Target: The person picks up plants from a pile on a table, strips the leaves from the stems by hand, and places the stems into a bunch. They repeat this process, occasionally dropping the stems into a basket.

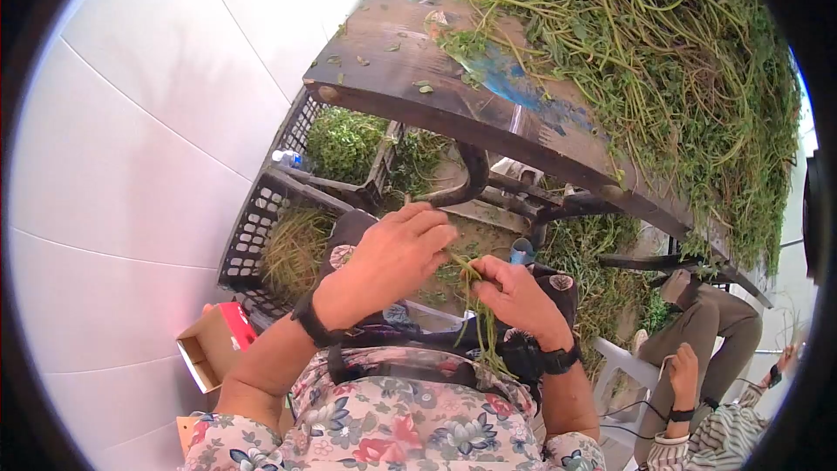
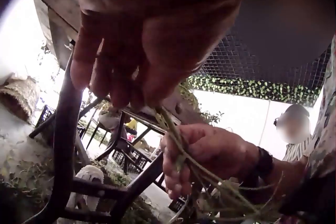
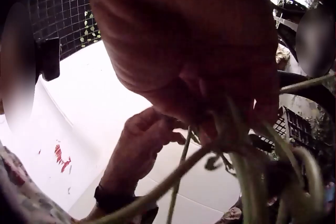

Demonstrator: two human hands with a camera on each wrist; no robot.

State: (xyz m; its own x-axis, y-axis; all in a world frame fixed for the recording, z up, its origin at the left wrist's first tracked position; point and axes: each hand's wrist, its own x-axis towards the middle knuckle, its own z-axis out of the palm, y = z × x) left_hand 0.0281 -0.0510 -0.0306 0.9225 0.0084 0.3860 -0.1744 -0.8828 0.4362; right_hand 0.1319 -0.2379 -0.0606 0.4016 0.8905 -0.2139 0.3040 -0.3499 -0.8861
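A small bunch of green stems (image 1: 488,331) hangs from the right hand (image 1: 521,298), whose thumb and fingers grip it near its upper end. The left hand (image 1: 388,253) is beside it, palm down, with its fingertips at the stems' top ends. In the left wrist view, the left hand (image 2: 163,35) pinches the end of the stems (image 2: 181,150), and the right hand (image 2: 215,150) is curled round them lower down. The right wrist view has the right hand (image 3: 184,40) over blurred stems (image 3: 249,182), with the left hand (image 3: 139,148) behind.
A wooden table (image 1: 392,87) bears a large heap of greens (image 1: 663,61). Black crates (image 1: 253,231) with greens stand at the left, near a red and white box (image 1: 214,344). Another person's legs (image 1: 702,331) and hands are at the right. Dark metal table legs (image 1: 471,174) stand ahead.
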